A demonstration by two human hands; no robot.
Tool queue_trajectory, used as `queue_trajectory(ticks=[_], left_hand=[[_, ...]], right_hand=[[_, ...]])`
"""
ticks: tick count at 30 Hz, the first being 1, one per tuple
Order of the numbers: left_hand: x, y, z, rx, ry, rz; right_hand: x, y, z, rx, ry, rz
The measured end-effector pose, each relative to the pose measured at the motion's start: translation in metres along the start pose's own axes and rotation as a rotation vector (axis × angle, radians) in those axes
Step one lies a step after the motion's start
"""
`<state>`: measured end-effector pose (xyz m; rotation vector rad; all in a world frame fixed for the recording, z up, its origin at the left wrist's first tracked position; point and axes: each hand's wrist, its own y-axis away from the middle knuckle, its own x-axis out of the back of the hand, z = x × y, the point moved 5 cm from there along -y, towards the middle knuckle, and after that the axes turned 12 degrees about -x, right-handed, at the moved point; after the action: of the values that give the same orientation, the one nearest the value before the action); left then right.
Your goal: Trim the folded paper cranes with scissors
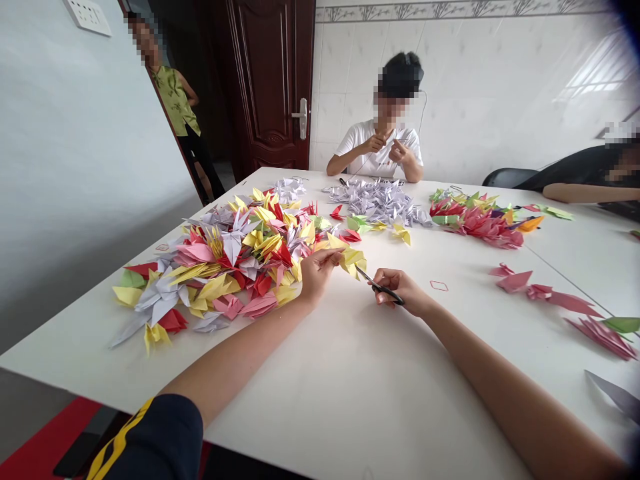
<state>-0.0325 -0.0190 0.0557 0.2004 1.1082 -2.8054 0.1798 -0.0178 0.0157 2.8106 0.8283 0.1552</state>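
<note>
Our left hand (320, 272) pinches yellow folded paper (353, 261) and our right hand (400, 288) grips scissors (384, 291) at its edge, so any slip could tear the paper

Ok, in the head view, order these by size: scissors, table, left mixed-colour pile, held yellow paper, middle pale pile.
1. Table
2. Left mixed-colour pile
3. Middle pale pile
4. Scissors and yellow paper: too alike to rank
</note>
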Motion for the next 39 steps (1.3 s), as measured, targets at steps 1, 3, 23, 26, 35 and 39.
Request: queue_trajectory(ticks=[1,3,23,26,35,39], left_hand=[[0.0005,-0.0005,-0.0008,0.017,0.006,0.015],[0.0008,-0.0016,-0.0022,0.042,0.014,0.036],[0.0045,-0.0033,0.0006,-0.016,-0.031,0.077],[0.0041,-0.0016,-0.0022,0.002,-0.021,0.080],[0.0022,-0.0019,-0.0041,0.034,0.034,0.086],[0.0008,-0.0036,-0.0055,0.092,0.072,0.067]], right_hand=[[-0.0001,0.0000,0.0001,-0.001,0.002,-0.001],[-0.0002,0.0001,0.0000,-0.004,0.005,-0.001],[-0.0003,0.0042,-0.0054,0.028,0.001,-0.010],[-0.0003,0.0042,-0.0062,0.035,-0.006,-0.014],[-0.0041,0.0017,-0.0040,0.025,-0.031,-0.030],[-0.0015,0.0025,-0.0055,0.035,-0.029,-0.012]])
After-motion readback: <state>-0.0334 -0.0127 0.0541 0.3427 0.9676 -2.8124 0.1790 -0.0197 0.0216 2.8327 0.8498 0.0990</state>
